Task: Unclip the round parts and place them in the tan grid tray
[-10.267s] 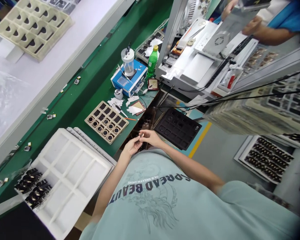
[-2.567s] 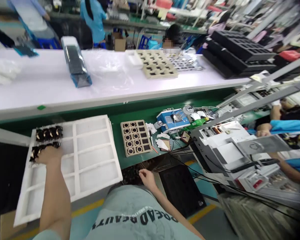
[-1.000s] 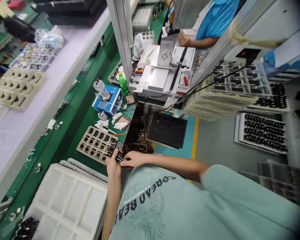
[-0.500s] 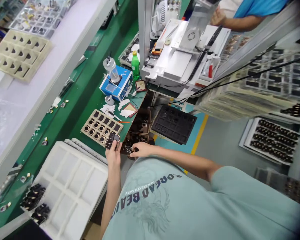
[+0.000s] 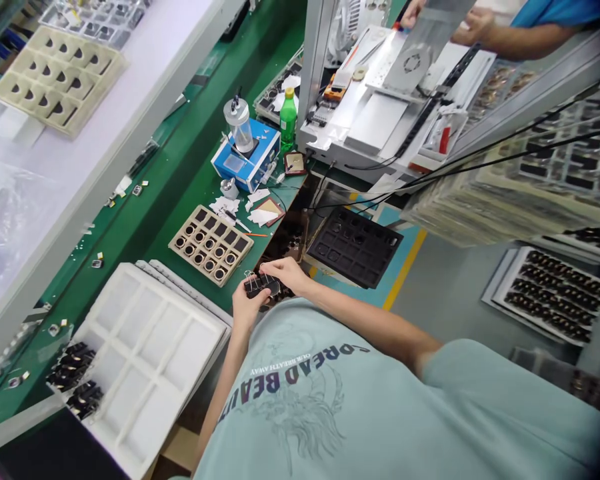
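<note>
My left hand [image 5: 245, 307] is closed around a small stack of black binder clips [image 5: 260, 285] with silver wire handles, held just off the green bench's front edge. My right hand [image 5: 286, 272] pinches the top of the same clips from the right. Just beyond my hands lies a tan tray [image 5: 211, 244] with square pockets, several of them holding dark rings. To my left a white foam tray [image 5: 145, 347] has large bare compartments, with black clips [image 5: 75, 380] heaped in its near-left corner.
A blue device with a clear jar [image 5: 247, 153], a green bottle [image 5: 288, 120] and paper scraps sit further back on the green bench [image 5: 155, 193]. A black pocketed tray [image 5: 354, 245] lies lower right. A co-worker's hands hold a metal plate [image 5: 420, 50] at the top.
My left hand drew the clips back from the tan tray's corner toward my body. My right hand rose from the dark bin below the bench and joined it on the clips.
</note>
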